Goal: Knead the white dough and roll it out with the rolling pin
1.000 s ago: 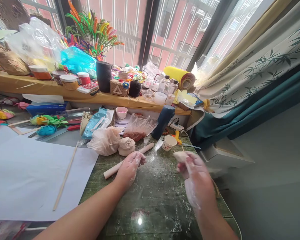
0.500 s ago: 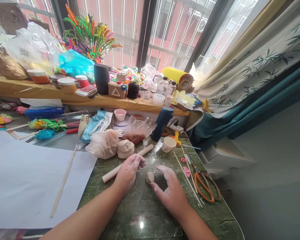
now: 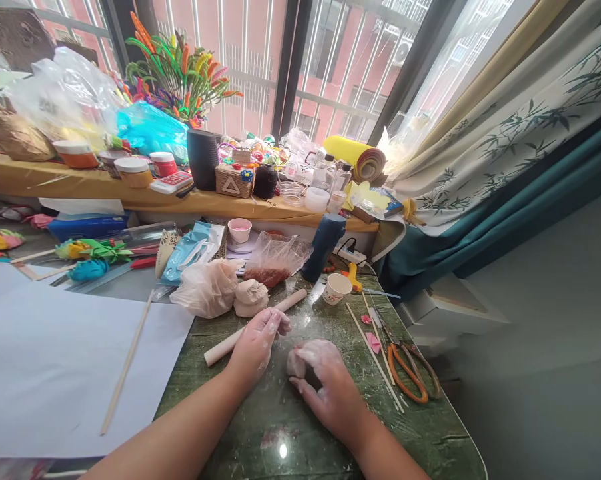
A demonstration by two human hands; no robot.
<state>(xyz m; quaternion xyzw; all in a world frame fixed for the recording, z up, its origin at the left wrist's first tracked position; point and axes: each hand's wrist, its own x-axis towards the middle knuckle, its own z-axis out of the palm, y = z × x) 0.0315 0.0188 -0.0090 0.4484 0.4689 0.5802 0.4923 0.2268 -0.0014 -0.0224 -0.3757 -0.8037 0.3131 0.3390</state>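
Note:
A small lump of pale clay (image 3: pixel 295 366) rests on the dark green tabletop, partly hidden by my right hand (image 3: pixel 325 373). The fingers and thumb of that hand, dusted white, curl around it. To its left, my left hand (image 3: pixel 260 340) is closed, thumb pressed against the fingers; whether anything is between them is hidden. A pale rolling pin (image 3: pixel 225 347) lies slantwise behind my left hand and is partly covered by it. Just beyond the pin sits a larger lump of clay (image 3: pixel 251 297), next to a crumpled plastic bag (image 3: pixel 205 287).
On the right lie orange-handled scissors (image 3: pixel 405 373) and thin wooden sticks (image 3: pixel 375 360). A paper cup (image 3: pixel 337 289) and a dark blue bottle (image 3: pixel 323 248) stand farther back. White paper (image 3: pixel 70 360) with a stick on it covers the left side. The windowsill holds jars and craft items.
My right hand has come in to the left and its fingers have closed around the small clay lump. My left hand has stayed almost in place.

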